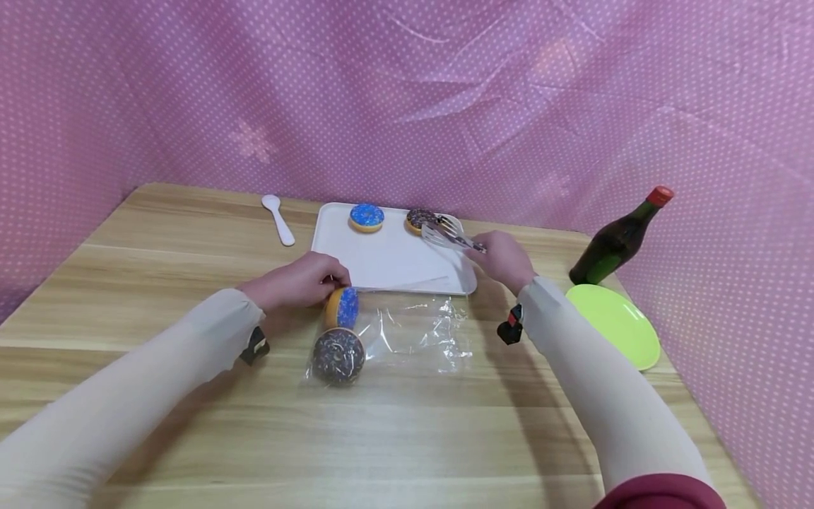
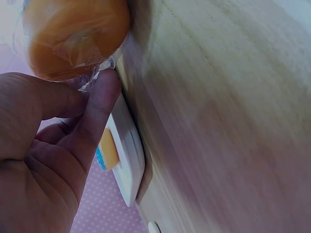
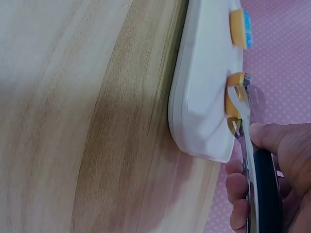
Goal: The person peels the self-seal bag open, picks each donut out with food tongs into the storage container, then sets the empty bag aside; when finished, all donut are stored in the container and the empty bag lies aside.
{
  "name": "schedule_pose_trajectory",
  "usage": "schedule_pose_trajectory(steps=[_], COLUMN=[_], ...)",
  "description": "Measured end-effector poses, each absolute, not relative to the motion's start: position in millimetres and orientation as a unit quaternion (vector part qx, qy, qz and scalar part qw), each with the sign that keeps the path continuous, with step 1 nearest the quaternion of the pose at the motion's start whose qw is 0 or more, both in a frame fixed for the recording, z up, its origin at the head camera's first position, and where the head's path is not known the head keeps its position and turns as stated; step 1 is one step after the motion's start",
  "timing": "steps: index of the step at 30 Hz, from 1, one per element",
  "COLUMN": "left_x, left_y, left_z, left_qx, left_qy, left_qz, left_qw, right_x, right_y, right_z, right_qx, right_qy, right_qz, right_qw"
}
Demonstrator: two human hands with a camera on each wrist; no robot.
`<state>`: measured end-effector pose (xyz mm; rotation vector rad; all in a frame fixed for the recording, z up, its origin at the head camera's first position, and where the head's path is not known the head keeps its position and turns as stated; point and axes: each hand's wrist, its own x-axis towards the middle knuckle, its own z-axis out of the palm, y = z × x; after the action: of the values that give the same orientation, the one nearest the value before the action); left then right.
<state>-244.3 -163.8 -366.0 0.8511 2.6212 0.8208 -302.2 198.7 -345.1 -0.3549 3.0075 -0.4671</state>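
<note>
My left hand [image 1: 305, 279] pinches the rim of a clear plastic bag [image 1: 413, 336] between thumb and fingers. Inside it, a blue-iced donut [image 1: 347, 308] stands on edge beside that hand, and a chocolate donut [image 1: 339, 355] lies nearer to me. In the left wrist view the film wraps the donut's orange underside [image 2: 77, 39]. My right hand [image 1: 505, 260] grips metal serving tongs [image 3: 247, 128] with a dark handle. The tongs' forked end is right at a chocolate donut [image 1: 416, 218] on the white tray [image 1: 388, 261]. Another blue-iced donut [image 1: 367, 215] sits left of it.
A white spoon [image 1: 278, 220] lies left of the tray. At the right, a dark green bottle [image 1: 613, 244] with a red cap stands behind a lime-green plate [image 1: 617, 325]. Pink dotted cloth [image 1: 407, 106] hangs around the wooden table [image 1: 191, 268] at the back and sides.
</note>
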Motion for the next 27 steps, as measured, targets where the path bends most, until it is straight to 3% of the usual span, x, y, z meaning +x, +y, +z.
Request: schedule_pose_trajectory(steps=[15,27], left_x=[-244,-248], left_y=[-162,-165], left_z=[-365,-364], left_qx=[0.299,0.298], left_qy=[0.903,0.909], left_qz=[0.28,0.266], left_qw=[0.129,0.117], right_x=[-299,-269], right_y=[206,237], right_z=[-343,-322], right_qx=[-0.11,-0.181], right_qy=[0.973,0.961], right_qz=[-0.197,-0.207], right_qw=[0.036,0.03])
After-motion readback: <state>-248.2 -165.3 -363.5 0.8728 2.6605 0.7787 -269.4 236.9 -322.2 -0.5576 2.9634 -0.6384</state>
